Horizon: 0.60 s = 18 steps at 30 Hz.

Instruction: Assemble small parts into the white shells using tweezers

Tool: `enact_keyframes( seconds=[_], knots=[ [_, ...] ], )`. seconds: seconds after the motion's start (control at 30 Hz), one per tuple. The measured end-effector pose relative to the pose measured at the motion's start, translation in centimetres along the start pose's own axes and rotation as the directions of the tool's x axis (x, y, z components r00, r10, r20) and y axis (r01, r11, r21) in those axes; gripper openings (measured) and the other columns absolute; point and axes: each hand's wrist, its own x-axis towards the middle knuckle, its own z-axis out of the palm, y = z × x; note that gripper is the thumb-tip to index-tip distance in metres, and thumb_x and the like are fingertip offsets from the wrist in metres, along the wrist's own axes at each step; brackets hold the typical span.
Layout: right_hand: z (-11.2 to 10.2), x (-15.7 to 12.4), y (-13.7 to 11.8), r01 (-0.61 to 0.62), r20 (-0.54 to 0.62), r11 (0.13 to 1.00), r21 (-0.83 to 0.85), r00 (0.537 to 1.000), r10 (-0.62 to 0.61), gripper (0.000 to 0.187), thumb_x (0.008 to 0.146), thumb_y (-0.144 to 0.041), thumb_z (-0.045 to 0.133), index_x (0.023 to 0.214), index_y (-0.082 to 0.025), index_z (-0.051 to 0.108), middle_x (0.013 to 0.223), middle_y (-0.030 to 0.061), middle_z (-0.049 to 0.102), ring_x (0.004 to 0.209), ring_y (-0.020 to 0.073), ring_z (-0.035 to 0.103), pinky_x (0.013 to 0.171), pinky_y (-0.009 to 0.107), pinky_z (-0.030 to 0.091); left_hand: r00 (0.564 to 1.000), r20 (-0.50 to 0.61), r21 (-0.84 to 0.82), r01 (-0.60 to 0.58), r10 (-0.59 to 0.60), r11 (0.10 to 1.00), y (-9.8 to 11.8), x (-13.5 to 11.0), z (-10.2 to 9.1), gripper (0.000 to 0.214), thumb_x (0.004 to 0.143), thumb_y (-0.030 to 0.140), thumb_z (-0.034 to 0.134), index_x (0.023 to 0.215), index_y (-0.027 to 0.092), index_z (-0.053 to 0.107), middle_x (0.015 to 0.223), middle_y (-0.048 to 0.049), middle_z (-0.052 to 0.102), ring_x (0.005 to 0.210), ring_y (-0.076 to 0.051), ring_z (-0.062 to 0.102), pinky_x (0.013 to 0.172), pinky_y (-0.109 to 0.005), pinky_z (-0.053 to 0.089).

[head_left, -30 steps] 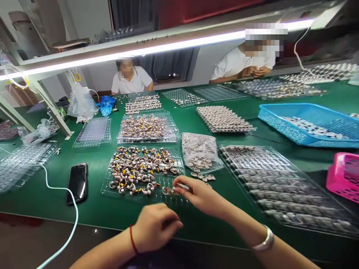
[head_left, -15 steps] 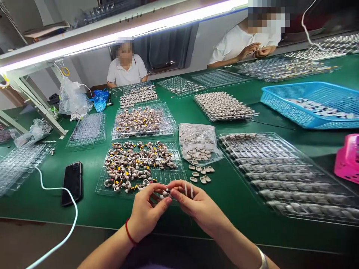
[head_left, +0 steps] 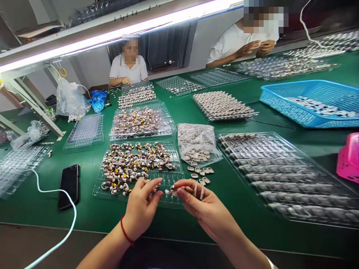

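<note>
My right hand (head_left: 202, 200) pinches a small white-and-dark earbud part (head_left: 172, 190) between thumb and forefinger. Two narrow white pieces (head_left: 198, 190) stick up between its other fingers, seen edge-on. To the left, my left hand (head_left: 144, 201) is curled with thumb and forefinger apart; a small dark spot shows by its fingertips, and I cannot make out whether it is held. Beyond the hands lies a clear plastic tray (head_left: 165, 175) heaped with curved white parts with yellow bits (head_left: 131, 160). Several loose beige oval shells (head_left: 200, 172) lie beside a clear bag of shells (head_left: 198, 144).
On the right are a tray of rowed shells (head_left: 286, 175), a blue basket (head_left: 303, 112) and a pink basket (head_left: 350, 160). A phone (head_left: 68, 185) and white cable (head_left: 73, 213) lie left. Two people in white shirts (head_left: 129, 69) sit across the green table (head_left: 179, 228).
My hands have drawn apart, the left one moving left and the right one slightly right, keeping the small part. The person at far left has brought a hand onto the tray there.
</note>
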Motion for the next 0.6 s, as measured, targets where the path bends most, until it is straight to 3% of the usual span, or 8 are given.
enact_keyframes(
  seconds=[0.2,0.33,0.4,0.47,0.6],
  knots=[
    [0.9,-1.0,1.2,-0.095,0.080,0.988,0.124,0.993,0.085,0.038,0.061,-0.043,0.089,0.084,-0.018,0.070,0.061,-0.0041,0.055,0.040,-0.0002,0.023,0.037,0.015,0.013,0.969,-0.116,-0.019,-0.223,0.220,0.975,0.4,-2.5,0.5,0.019,0.082,0.013,0.070,0.100,0.020,0.065,0.092,-0.0021,0.062,0.065,-0.010,0.063,0.056,-0.019,0.052],
    [0.7,-1.9,1.8,-0.121,0.135,0.991,0.065,0.985,0.111,0.041,0.067,-0.050,0.084,0.090,-0.019,0.071,0.063,-0.0032,0.055,0.042,0.0008,0.023,0.037,0.014,0.016,0.945,-0.150,0.018,-0.291,0.290,0.957,0.8,-3.3,0.2,0.013,0.082,0.011,0.070,0.093,0.019,0.068,0.084,-0.0026,0.068,0.069,-0.012,0.064,0.059,-0.019,0.052],
    [0.3,-2.3,1.7,-0.028,0.157,0.996,-0.079,0.987,0.041,0.041,0.073,-0.052,0.078,0.097,-0.020,0.072,0.067,-0.0014,0.055,0.045,0.0033,0.032,0.038,0.014,0.025,0.957,-0.141,-0.028,-0.261,0.255,0.965,1.0,-3.6,-0.2,0.013,0.082,0.014,0.072,0.094,0.018,0.069,0.083,-0.0031,0.070,0.065,-0.012,0.063,0.059,-0.019,0.051],
    [-0.1,-2.5,1.4,0.159,0.190,0.952,-0.262,0.976,-0.111,0.034,0.078,-0.046,0.076,0.103,-0.023,0.073,0.071,-0.0007,0.054,0.052,0.0069,0.042,0.045,0.016,0.036,0.974,-0.118,-0.087,-0.205,0.194,0.975,1.2,-3.9,-0.5,0.011,0.083,0.020,0.072,0.094,0.019,0.071,0.082,-0.0033,0.071,0.063,-0.011,0.063,0.058,-0.019,0.051],
    [-0.3,-2.8,1.1,0.491,0.353,0.735,-0.467,0.866,-0.354,0.023,0.086,-0.025,0.067,0.108,-0.030,0.072,0.087,0.0010,0.057,0.057,0.0083,0.049,0.051,0.018,0.044,0.993,-0.095,-0.183,-0.091,0.075,0.979,1.4,-4.4,-0.9,0.013,0.085,0.030,0.070,0.091,0.019,0.074,0.078,-0.0036,0.072,0.065,-0.013,0.062,0.059,-0.019,0.049]
  ],
)
